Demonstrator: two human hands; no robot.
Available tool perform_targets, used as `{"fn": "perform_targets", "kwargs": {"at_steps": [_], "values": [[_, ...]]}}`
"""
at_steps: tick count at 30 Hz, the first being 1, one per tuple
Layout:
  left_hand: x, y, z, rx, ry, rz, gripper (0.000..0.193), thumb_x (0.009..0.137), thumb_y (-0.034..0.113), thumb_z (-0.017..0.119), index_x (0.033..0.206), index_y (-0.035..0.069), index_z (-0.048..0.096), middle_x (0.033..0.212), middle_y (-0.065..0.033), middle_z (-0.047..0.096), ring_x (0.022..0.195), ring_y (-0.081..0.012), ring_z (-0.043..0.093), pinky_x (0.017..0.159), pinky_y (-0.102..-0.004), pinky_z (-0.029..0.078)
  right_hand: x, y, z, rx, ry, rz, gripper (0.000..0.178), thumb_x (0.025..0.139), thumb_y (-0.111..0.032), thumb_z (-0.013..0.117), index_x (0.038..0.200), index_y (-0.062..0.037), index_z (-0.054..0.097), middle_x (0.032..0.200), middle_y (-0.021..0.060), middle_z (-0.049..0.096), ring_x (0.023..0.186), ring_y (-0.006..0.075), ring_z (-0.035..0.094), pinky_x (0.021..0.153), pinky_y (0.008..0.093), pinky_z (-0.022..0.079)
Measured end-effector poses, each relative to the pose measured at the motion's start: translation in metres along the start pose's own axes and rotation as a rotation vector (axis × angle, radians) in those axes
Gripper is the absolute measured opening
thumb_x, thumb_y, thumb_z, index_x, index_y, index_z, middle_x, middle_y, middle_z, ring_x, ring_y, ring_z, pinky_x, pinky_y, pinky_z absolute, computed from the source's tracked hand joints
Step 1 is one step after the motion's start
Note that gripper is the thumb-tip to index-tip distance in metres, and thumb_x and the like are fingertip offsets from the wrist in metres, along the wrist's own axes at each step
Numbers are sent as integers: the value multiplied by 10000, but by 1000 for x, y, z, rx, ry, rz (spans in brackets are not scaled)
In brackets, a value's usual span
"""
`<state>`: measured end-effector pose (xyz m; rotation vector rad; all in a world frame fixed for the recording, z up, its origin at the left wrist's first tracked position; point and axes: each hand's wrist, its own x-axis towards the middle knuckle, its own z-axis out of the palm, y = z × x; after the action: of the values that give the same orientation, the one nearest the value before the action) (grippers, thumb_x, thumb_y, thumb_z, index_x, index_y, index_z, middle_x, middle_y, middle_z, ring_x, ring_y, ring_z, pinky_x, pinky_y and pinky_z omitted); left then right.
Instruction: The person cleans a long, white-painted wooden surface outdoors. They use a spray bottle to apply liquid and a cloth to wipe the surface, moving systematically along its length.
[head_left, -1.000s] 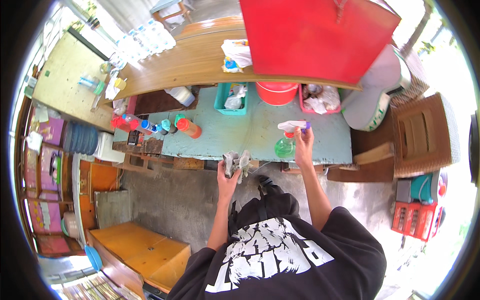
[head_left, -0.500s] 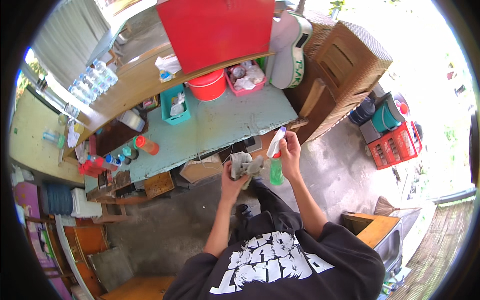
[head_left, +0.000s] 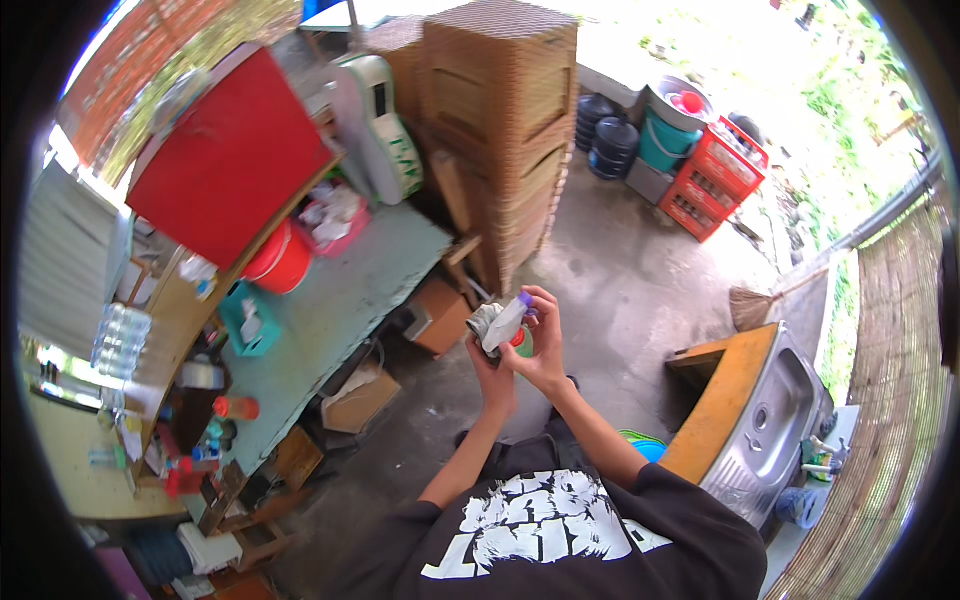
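Two hands meet in front of the chest, over the concrete floor (head_left: 610,290), just right of the teal desk (head_left: 340,300). Left hand (head_left: 492,375) is closed on a grey rag (head_left: 484,322), bunched up in the fist, prob. so it stays ready to wipe. Right hand (head_left: 540,345) is clamped round a spray bottle (head_left: 508,325) w/ a whitish head and purple tip, tilted toward the rag; a green-and-red bit shows below, likely the bottle body, but it's too small to tell. Bottle and rag touch.

On the desk: a red bucket (head_left: 280,265), a pink basket (head_left: 335,218) and a teal basket (head_left: 245,320), each stuffed w/ white packets. A big red board (head_left: 225,150) leans over the desk's far edge. Cardboard boxes (head_left: 362,395) sit under the desk. Well right of the desk, a steel sink (head_left: 765,435) in an orange frame.
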<state>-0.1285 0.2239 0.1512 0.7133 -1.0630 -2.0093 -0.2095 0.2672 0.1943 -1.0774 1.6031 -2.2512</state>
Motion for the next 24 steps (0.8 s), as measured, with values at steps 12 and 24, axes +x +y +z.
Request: {"fn": "perform_targets", "kwargs": {"at_steps": [12,24], "values": [[40,-109,268,184,-334,-55,536,996,108,669,1423,56,349,1311,-82,523,1197,-145,522,1018,-286,433,109,-12,-273,-369,267,-119,695,730,46,796,1340,-40,474,1514,176,394,1242,240,550,961,377,542],[165,-221,386,529,-468,-209,728,817,23,780,1402,28,347,1264,-126,569,1135,-202,604,975,-330,499,191,33,-450,-580,679,204,304,921,-42,616,1220,-23,562,935,37,638,764,82,600,681,273,517]]}}
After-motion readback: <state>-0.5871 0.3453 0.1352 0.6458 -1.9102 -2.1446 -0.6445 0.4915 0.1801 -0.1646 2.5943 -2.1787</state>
